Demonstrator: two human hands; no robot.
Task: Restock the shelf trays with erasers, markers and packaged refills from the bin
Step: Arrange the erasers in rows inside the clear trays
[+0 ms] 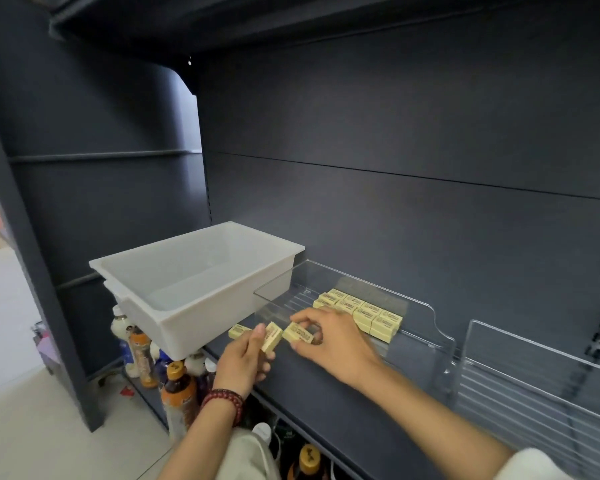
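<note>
A yellow boxed eraser [272, 337] stands tilted on end in the left hand [245, 362], whose thumb and curled fingers are clamped round its lower part. Just to its right, a second eraser [298, 333] lies lengthwise, pinched between the thumb and fingertips of the right hand [329, 337]. The two hands are close together, with the two boxes almost meeting between them. Both are low over the dark shelf [326, 393], at the near left side of a clear tray [426, 320]; I cannot tell whether the right hand's fingers reach inside it.

Inside that tray, beyond the right hand, the stacked erasers [361, 311] sit packed in tidy rows with their printed labels up. A loose eraser [239, 331] lies flat on the shelf to the left of the hands, just beside the near wall of the white bin [174, 323]. The bin stands at the left end of the shelf, touching or nearly touching the tray's left wall.

A second tray [534, 368], also clear with a ribbed floor, stands to the right of the first. A red bead bracelet [224, 398] circles the left wrist. Drink bottles [177, 386] crowd a lower level under the bin.
</note>
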